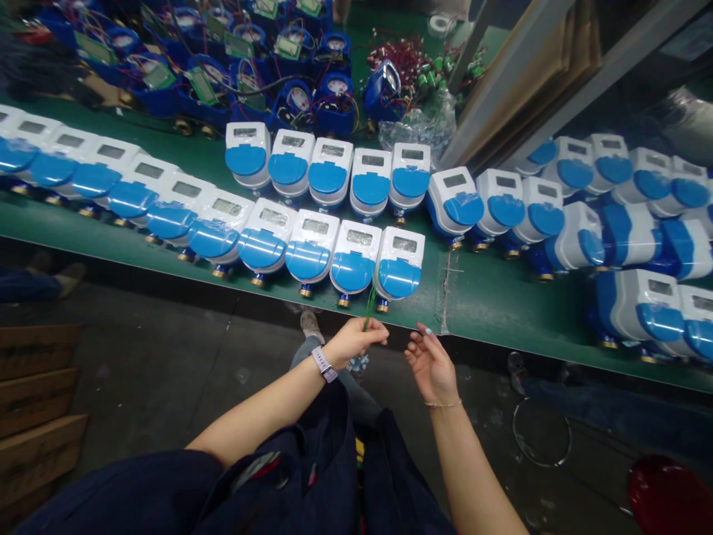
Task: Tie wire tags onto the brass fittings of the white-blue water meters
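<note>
My left hand (pixel 365 338), with a watch on its wrist, is closed on thin green wires (pixel 370 306) that rise from its fingers in front of the end water meter (pixel 399 264). Just under this hand hangs a cluster of small light-blue pieces (pixel 359 364); whether it is joined to the wires I cannot tell. To the right, my right hand (pixel 433 364) is palm up, fingers loosely curled and apart. A light-blue spot shows at one fingertip, too small to make out. Both hands are off the table's front edge, near the row of white and blue meters.
More finished meters (pixel 504 199) line the green table (pixel 490 290) to the right. Behind stand open blue meter bodies (pixel 206 82) with circuit boards and wires, beside a heap of red wires (pixel 401 63). Cardboard boxes (pixel 38 386) are at lower left, a red stool (pixel 671 494) at lower right.
</note>
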Tool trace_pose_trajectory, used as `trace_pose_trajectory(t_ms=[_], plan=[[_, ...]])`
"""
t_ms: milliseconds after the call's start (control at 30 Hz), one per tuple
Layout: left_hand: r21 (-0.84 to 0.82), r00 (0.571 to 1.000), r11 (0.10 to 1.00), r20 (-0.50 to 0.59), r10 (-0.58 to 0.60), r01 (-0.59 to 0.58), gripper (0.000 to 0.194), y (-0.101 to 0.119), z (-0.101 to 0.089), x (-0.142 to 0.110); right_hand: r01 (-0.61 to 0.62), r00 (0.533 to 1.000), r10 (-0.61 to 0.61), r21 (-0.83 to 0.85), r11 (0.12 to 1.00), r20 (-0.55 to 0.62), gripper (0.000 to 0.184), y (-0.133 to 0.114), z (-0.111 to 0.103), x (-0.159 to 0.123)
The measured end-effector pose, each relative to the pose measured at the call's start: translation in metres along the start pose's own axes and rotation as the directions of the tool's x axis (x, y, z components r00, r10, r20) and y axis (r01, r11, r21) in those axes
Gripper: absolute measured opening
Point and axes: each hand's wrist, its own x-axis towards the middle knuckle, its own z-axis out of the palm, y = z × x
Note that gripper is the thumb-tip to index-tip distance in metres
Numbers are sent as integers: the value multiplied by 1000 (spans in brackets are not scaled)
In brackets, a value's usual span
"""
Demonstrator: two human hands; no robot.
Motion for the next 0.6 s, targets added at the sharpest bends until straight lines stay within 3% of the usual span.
trace_pose_trajectory(t_ms=[100, 267, 333, 433, 600], plan=[[-49, 999, 998, -21, 32, -33, 26, 0, 4, 2, 17, 1000, -17, -1, 1000, 10, 26, 3, 2, -4], [-103, 998, 993, -51, 44, -50, 28, 3, 9, 6, -11, 992, -5, 119, 993, 128, 33, -1, 4, -6], [-105, 997, 993, -60, 41, -47, 28, 5, 9, 7, -19, 994, 6, 124, 992, 105, 29, -5, 2, -5], [-96, 997, 994, -65, 46, -52, 29, 8, 9, 7, -7, 999, 5, 40, 999, 51, 26, -8, 0, -5], [-33, 991, 994, -80, 104, -107, 29, 8, 11, 8, 55, 996, -46, -130, 990, 76, 29, -2, 4, -12]])
